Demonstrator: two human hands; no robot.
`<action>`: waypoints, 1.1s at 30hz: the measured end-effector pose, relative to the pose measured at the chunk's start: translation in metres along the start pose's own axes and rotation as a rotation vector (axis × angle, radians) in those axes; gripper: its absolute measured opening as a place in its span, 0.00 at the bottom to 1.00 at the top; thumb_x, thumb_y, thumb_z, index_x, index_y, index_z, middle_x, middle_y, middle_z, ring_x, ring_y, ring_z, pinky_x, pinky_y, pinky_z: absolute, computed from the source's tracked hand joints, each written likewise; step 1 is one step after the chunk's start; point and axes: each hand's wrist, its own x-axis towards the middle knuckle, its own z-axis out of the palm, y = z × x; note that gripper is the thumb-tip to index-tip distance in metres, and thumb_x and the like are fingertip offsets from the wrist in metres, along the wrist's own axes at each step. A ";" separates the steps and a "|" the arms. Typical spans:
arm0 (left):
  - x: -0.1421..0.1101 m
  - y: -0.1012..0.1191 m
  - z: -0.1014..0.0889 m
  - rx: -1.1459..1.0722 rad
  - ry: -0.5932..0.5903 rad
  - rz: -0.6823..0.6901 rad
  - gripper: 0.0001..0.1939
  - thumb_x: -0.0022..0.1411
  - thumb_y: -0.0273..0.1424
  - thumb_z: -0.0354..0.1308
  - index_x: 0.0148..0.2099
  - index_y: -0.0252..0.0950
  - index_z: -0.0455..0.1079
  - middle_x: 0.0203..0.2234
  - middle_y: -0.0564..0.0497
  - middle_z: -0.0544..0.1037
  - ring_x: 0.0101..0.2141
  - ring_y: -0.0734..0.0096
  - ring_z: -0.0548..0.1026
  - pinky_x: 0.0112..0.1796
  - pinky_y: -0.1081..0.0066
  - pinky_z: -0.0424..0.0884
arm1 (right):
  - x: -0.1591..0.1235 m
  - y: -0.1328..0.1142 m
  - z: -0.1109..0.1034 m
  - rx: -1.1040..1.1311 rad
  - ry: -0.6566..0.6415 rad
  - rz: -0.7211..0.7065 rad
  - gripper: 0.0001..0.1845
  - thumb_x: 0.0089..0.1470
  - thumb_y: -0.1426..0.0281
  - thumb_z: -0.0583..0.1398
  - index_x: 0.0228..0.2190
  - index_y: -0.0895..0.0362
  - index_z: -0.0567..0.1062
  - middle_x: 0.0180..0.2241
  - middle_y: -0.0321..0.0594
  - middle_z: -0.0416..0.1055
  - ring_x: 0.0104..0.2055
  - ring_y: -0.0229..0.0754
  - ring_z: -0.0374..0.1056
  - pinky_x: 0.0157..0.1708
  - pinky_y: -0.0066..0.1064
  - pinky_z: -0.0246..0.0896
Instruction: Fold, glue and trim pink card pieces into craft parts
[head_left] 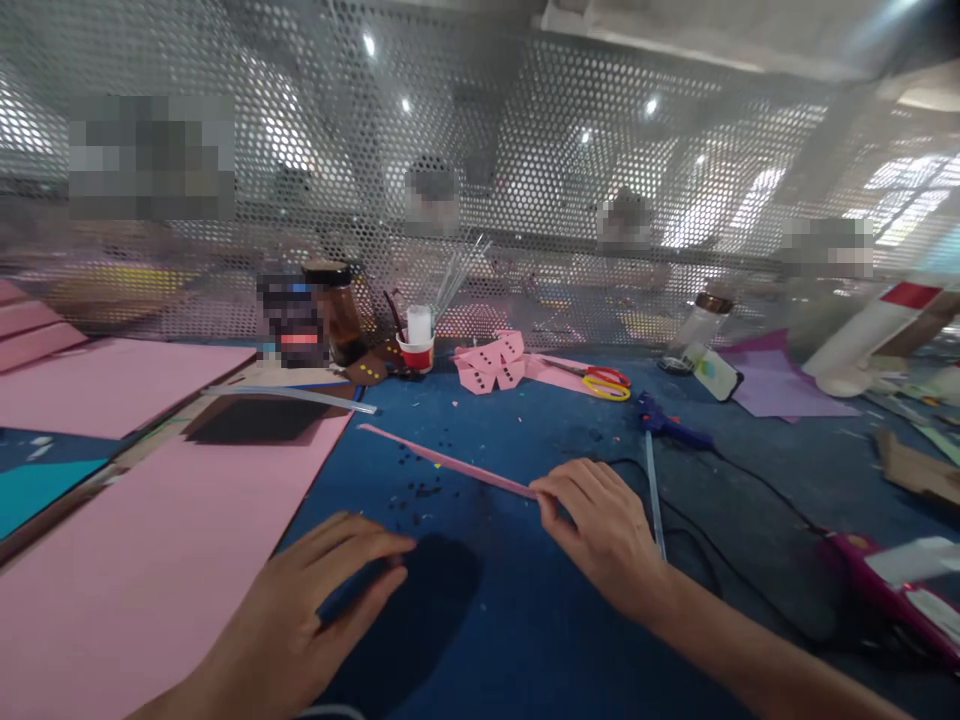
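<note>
Pinched in my right hand is the near end of a narrow pink paper strip, which slants away to the left above the blue table. My left hand hovers over the table's left part, thumb and fingers a little apart with nothing between them. Small black paper bits lie scattered under and beside the strip. Beyond it sits a pink paper butterfly with black dots, and scissors with red and yellow handles rest to its right.
A blue glue gun with a clear glue stick and cable lies at right. Large pink sheets cover the left side, with a dark card on them. At the back stand a cup, a brown jar and a perforated metal screen.
</note>
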 end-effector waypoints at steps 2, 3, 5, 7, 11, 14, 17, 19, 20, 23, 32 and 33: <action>0.009 0.012 0.006 -0.192 -0.121 -0.210 0.13 0.68 0.39 0.57 0.52 0.47 0.77 0.40 0.53 0.83 0.39 0.65 0.81 0.42 0.71 0.77 | 0.002 -0.004 -0.004 -0.009 0.037 -0.008 0.07 0.62 0.79 0.59 0.38 0.57 0.76 0.34 0.38 0.74 0.37 0.43 0.69 0.39 0.38 0.58; 0.015 0.019 0.010 -0.295 -0.194 -0.303 0.15 0.69 0.40 0.56 0.54 0.48 0.76 0.43 0.52 0.84 0.43 0.63 0.81 0.46 0.68 0.77 | 0.002 -0.007 -0.006 -0.022 0.045 -0.028 0.08 0.62 0.79 0.59 0.38 0.57 0.76 0.33 0.38 0.74 0.36 0.43 0.69 0.39 0.38 0.58; 0.028 0.034 0.019 -0.531 -0.283 -0.409 0.21 0.67 0.43 0.58 0.60 0.47 0.73 0.51 0.51 0.81 0.49 0.60 0.79 0.52 0.63 0.75 | 0.002 -0.012 -0.010 -0.043 0.027 -0.089 0.08 0.62 0.79 0.59 0.41 0.57 0.76 0.33 0.39 0.75 0.36 0.43 0.68 0.38 0.39 0.57; 0.041 0.048 0.029 -0.750 -0.306 -0.420 0.24 0.63 0.43 0.61 0.60 0.44 0.73 0.53 0.48 0.80 0.52 0.56 0.78 0.55 0.60 0.72 | -0.001 -0.016 -0.013 -0.053 -0.014 -0.154 0.09 0.63 0.78 0.59 0.44 0.58 0.75 0.35 0.40 0.75 0.36 0.44 0.67 0.38 0.40 0.57; 0.057 0.062 0.046 -0.949 -0.231 -0.448 0.22 0.61 0.45 0.63 0.53 0.39 0.78 0.47 0.46 0.83 0.50 0.53 0.78 0.52 0.59 0.73 | -0.006 -0.019 -0.014 -0.079 -0.029 -0.226 0.10 0.65 0.75 0.58 0.47 0.59 0.74 0.37 0.41 0.77 0.37 0.45 0.67 0.38 0.41 0.56; 0.061 0.058 0.057 -0.976 -0.162 -0.505 0.20 0.60 0.47 0.63 0.45 0.37 0.80 0.40 0.46 0.84 0.44 0.54 0.80 0.47 0.61 0.76 | -0.007 -0.021 -0.012 -0.095 -0.024 -0.230 0.09 0.65 0.75 0.57 0.46 0.59 0.74 0.36 0.41 0.77 0.36 0.45 0.67 0.38 0.42 0.56; 0.066 0.051 0.061 -0.994 -0.070 -0.560 0.20 0.58 0.48 0.63 0.37 0.34 0.80 0.34 0.47 0.84 0.38 0.57 0.80 0.45 0.61 0.76 | -0.005 -0.024 -0.011 -0.059 -0.023 -0.192 0.08 0.65 0.75 0.58 0.45 0.57 0.74 0.37 0.40 0.76 0.37 0.45 0.67 0.40 0.42 0.56; 0.071 0.050 0.055 -1.003 -0.014 -0.571 0.19 0.57 0.46 0.65 0.35 0.34 0.78 0.32 0.47 0.83 0.37 0.59 0.79 0.45 0.62 0.76 | -0.003 -0.024 -0.012 0.029 0.007 -0.114 0.08 0.65 0.75 0.59 0.44 0.55 0.74 0.38 0.39 0.76 0.39 0.45 0.68 0.42 0.41 0.57; 0.073 0.050 0.050 -1.004 0.008 -0.580 0.18 0.56 0.45 0.65 0.34 0.34 0.78 0.32 0.48 0.82 0.37 0.61 0.79 0.45 0.63 0.76 | -0.002 -0.022 -0.014 0.088 0.042 -0.056 0.08 0.64 0.75 0.59 0.44 0.54 0.74 0.38 0.39 0.75 0.40 0.45 0.68 0.43 0.41 0.58; 0.080 0.052 0.027 -1.023 -0.016 -0.544 0.16 0.59 0.43 0.63 0.32 0.34 0.76 0.30 0.50 0.80 0.34 0.64 0.78 0.45 0.64 0.76 | 0.002 -0.014 -0.018 0.276 0.179 0.128 0.08 0.65 0.75 0.58 0.44 0.53 0.73 0.40 0.40 0.73 0.43 0.44 0.69 0.45 0.38 0.62; 0.091 0.048 -0.005 -0.967 -0.433 -0.383 0.09 0.62 0.36 0.57 0.35 0.36 0.74 0.28 0.53 0.77 0.29 0.69 0.75 0.36 0.69 0.73 | 0.004 0.011 -0.004 0.442 0.207 0.265 0.13 0.62 0.77 0.56 0.47 0.53 0.70 0.40 0.41 0.71 0.43 0.44 0.71 0.45 0.37 0.68; 0.090 0.048 -0.006 -0.956 -0.466 -0.381 0.09 0.62 0.35 0.58 0.34 0.36 0.74 0.27 0.53 0.77 0.29 0.70 0.74 0.36 0.69 0.72 | 0.003 0.011 -0.003 0.442 0.206 0.256 0.16 0.61 0.77 0.57 0.49 0.53 0.69 0.41 0.41 0.72 0.44 0.44 0.71 0.46 0.38 0.68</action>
